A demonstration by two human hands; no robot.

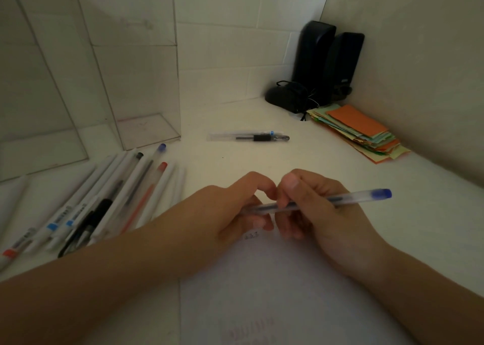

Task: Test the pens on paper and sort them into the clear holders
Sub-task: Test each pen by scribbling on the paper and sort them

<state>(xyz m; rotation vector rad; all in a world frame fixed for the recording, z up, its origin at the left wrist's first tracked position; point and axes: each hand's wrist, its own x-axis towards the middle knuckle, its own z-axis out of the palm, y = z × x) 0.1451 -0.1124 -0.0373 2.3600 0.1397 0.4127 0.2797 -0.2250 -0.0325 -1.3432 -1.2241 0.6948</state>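
Both hands hold one clear pen with a blue end (361,197) just above the white paper (275,287). My right hand (317,208) grips the barrel, the blue end pointing right. My left hand (235,208) pinches the pen's left end, where a clear cap seems to sit. Small scribbles mark the paper under my fingers. Several pens (104,200) lie in a fan at the left: white, clear, black, red and blue ones. Two more pens (251,137) lie side by side at mid-table. Clear holders (146,127) stand at the back left.
Two black speakers (327,64) and a black mouse with its cord (285,97) fill the back right corner. A stack of coloured paper slips (364,135) lies against the right wall. White walls close in the desk behind and to the right.
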